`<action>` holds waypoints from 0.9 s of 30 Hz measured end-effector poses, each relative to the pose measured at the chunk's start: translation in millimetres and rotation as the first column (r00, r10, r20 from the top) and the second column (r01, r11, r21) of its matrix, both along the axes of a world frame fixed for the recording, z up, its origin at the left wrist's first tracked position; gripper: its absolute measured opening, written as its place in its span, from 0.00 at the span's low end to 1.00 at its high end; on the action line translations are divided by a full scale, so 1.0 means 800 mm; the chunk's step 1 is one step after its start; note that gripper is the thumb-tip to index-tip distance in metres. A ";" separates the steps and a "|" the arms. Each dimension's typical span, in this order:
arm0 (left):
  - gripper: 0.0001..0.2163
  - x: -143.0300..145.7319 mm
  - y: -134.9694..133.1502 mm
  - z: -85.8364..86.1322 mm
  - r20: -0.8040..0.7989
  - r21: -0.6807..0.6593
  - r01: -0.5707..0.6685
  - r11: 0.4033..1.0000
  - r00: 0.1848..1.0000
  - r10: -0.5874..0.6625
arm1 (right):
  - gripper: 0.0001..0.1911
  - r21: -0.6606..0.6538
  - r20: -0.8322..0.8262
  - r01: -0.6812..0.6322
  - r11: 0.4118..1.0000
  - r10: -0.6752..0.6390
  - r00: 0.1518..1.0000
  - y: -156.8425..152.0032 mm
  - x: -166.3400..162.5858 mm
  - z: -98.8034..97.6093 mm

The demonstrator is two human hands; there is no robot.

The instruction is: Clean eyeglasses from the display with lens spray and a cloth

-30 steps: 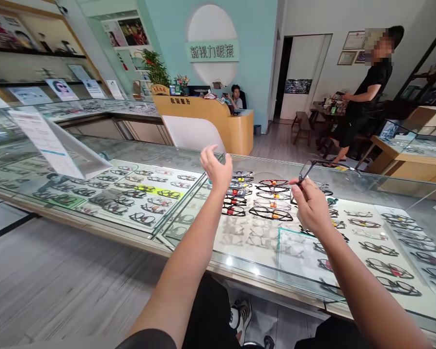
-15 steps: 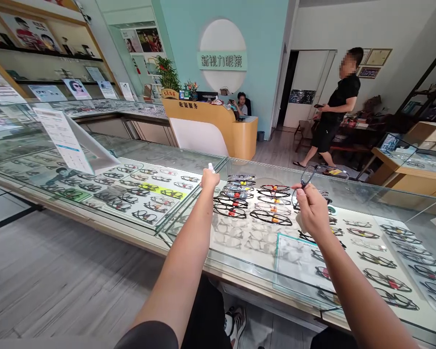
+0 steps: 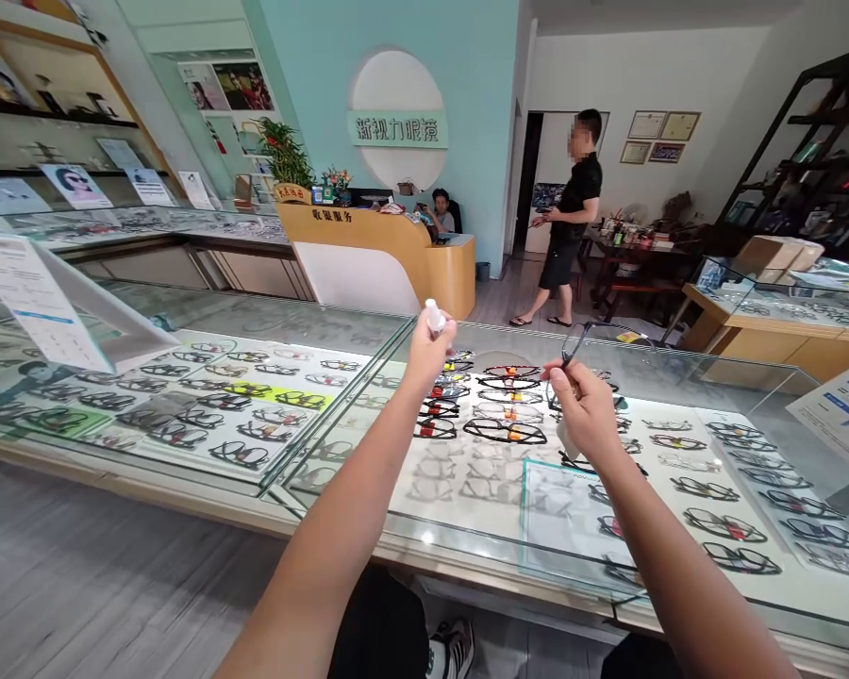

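Observation:
My left hand is raised over the glass display counter and grips a small white bottle, its top sticking up above my fingers. My right hand holds a pair of dark-framed glasses by one end, the frame reaching up and to the right above the counter. Under the glass lie rows of spectacle frames. A teal-edged clear sheet lies on the glass just below my right hand.
A slanted sign stand sits on the counter at left. A person in black walks on the floor behind the counter; another person sits at the yellow reception desk. A second glass counter stands at right.
My left hand closed on the white bottle at the counter and lifted it up. The glasses stayed in my right hand. The person in black walked leftward.

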State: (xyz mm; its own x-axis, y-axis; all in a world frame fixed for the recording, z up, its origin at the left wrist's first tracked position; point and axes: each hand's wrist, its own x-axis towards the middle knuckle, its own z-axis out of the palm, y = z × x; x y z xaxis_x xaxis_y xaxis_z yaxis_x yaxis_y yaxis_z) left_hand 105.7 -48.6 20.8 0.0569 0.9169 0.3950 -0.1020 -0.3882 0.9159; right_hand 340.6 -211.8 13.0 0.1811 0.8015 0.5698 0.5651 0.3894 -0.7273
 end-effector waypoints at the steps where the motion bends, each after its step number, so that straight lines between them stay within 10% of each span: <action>1: 0.16 0.012 -0.013 0.001 0.049 -0.026 0.095 0.995 0.994 -0.093 | 0.20 -0.008 0.002 0.000 1.000 0.000 1.000 0.001 0.000 0.000; 8: 0.32 0.062 -0.081 -0.001 0.215 -0.209 0.639 0.741 0.769 -0.602 | 0.21 -0.037 0.029 -0.020 0.999 0.021 0.999 0.005 0.000 -0.002; 18: 0.40 0.057 -0.085 0.004 0.378 -0.281 0.835 0.473 0.549 -0.745 | 0.24 -0.112 0.055 -0.099 0.989 0.106 0.993 0.002 -0.005 -0.002; 22: 0.39 0.058 -0.086 0.003 0.343 -0.305 0.812 0.498 0.582 -0.737 | 0.23 -0.128 0.063 -0.150 0.980 0.159 0.985 0.001 -0.007 -0.001; 27: 0.31 0.068 -0.085 -0.009 0.126 -0.198 0.607 0.770 0.794 -0.594 | 0.23 -0.134 0.007 -0.272 0.953 0.276 0.961 -0.002 -0.014 0.002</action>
State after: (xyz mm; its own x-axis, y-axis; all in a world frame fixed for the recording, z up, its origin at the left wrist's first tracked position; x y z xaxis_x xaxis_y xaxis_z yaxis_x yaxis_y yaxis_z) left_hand 159.9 -117.0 13.7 0.6101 0.7641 0.2098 -0.2979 -0.0242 0.9543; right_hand 329.5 -213.6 14.2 -0.0691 0.8859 0.4587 0.4688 0.4347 -0.7689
